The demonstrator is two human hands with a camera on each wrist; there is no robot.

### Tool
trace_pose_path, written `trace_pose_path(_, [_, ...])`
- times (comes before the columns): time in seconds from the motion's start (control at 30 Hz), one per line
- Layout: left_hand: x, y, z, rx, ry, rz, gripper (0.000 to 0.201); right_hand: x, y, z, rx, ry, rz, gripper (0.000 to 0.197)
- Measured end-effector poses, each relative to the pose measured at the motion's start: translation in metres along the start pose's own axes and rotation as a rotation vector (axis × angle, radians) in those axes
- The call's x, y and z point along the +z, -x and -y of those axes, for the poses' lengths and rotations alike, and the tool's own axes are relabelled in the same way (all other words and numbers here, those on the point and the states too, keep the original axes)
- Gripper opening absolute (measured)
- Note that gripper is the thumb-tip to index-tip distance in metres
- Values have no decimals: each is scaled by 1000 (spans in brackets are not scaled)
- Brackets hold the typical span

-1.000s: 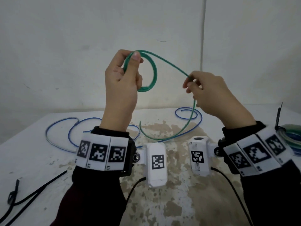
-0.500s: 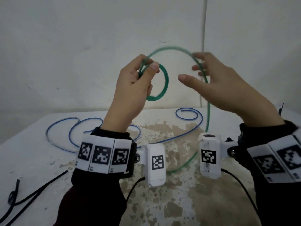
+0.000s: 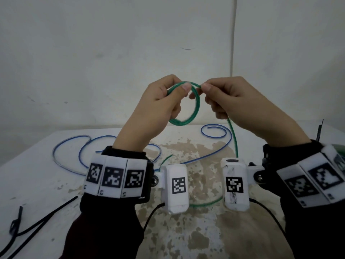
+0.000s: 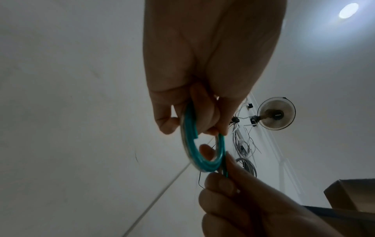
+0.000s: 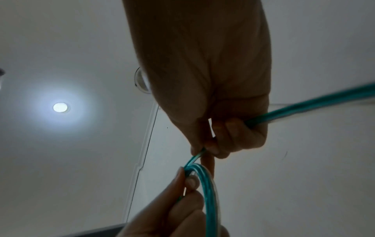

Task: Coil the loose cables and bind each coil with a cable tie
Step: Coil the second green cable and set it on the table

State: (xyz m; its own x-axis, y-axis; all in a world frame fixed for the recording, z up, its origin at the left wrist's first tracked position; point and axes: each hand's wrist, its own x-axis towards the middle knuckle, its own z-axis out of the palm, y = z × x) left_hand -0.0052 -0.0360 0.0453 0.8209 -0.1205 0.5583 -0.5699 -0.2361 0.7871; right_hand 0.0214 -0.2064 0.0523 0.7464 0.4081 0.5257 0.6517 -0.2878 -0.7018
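Green cable [image 3: 194, 109]: thin glossy plastic-sheathed wire, wound into a small coil of a few turns, held in the air above the table [image 3: 37, 184], approx. centre of head view.
L hand [image 3: 158, 107]: clenched on the coil's top, thumb pressing the turns against the fingers.
R hand [image 3: 235, 103]: thumb & forefinger pinch the same cable right beside the L thumb; the loose tail runs through the palm and down to the table.
Handling (judged): light, springy, smooth, so turns will likely spring open if the grip slackens. Best hold: where the turns cross, under the L thumb.
Blue cable [image 3: 84, 146]: lies loose on the table, uncoiled.
Black cable ties [image 3: 37, 223]: on the table at near left, untouched.
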Motion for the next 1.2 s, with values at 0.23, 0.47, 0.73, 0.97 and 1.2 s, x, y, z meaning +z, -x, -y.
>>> trace_pose_path(0.23, [0,0,-1,36,32,-29,28,1,2,0,63,-165,22,30])
trace_pose_path(0.47, [25,-3,1,108,128,-208,30,0,3,1,122,-249,26,35])
trace_pose_path(0.73, [20,-6,0,9,334,-74,30,13,-3,0,102,-503,6,38])
trace_pose_path(0.97, [7,0,-1,-27,210,74,34,22,-4,2,87,-426,24,38])
trace_pose_path(1.2, [13,-4,-2,-43,431,11,33,10,-2,0,91,-587,93,35])
